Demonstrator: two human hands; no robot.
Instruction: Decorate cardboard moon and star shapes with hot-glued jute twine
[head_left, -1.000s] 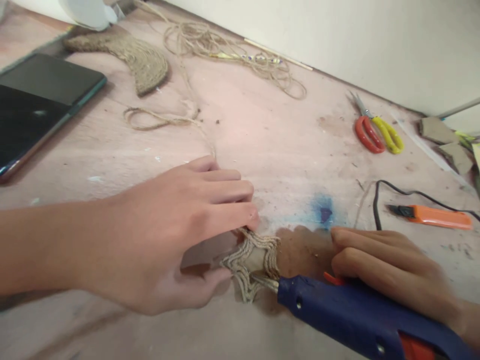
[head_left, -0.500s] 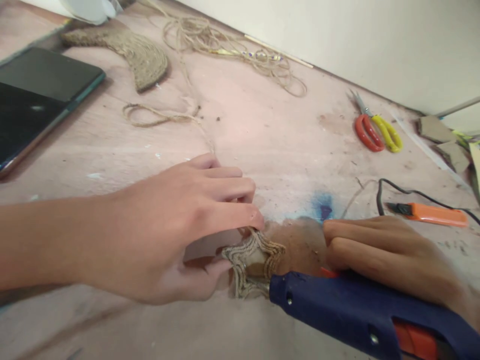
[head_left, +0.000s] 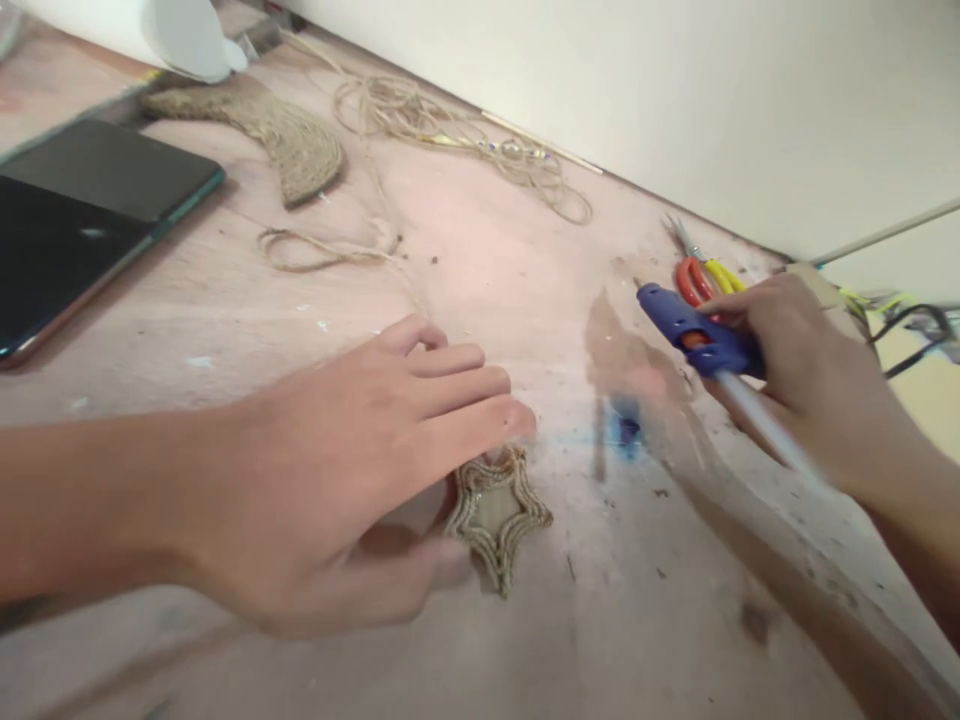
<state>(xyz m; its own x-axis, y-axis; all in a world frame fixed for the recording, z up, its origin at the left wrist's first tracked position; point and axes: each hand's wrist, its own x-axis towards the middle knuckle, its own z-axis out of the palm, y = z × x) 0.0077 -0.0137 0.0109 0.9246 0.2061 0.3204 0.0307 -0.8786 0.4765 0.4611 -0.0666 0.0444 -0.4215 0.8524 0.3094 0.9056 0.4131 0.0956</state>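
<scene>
A small star (head_left: 516, 530) wound with twine lies flat on the table, its middle uncovered. My left hand (head_left: 367, 460) grips its left side, index finger at the upper point and thumb at the lower left, blurred. A strand of twine (head_left: 412, 285) runs off beyond those fingers. To the right, my right hand (head_left: 802, 360) is wrapped round a blue hot glue gun (head_left: 709, 335), held above the table away from the star. Its nozzle points up and left, and a whitish glue stick (head_left: 772, 425) juts from its back end.
Scissors (head_left: 697, 275) lie just behind the glue gun. A tangle of twine (head_left: 450, 135) and a thin stick (head_left: 540, 140) lie along the wall. At left are a crescent wrapped in twine (head_left: 300, 150), a phone (head_left: 97, 220) and a white bottle (head_left: 172, 35). Blue stain (head_left: 626, 430) marks the table.
My right hand has lifted the glue gun from the star and swung it up and away to the right. The star has turned under my left hand, which stays at about the same spot.
</scene>
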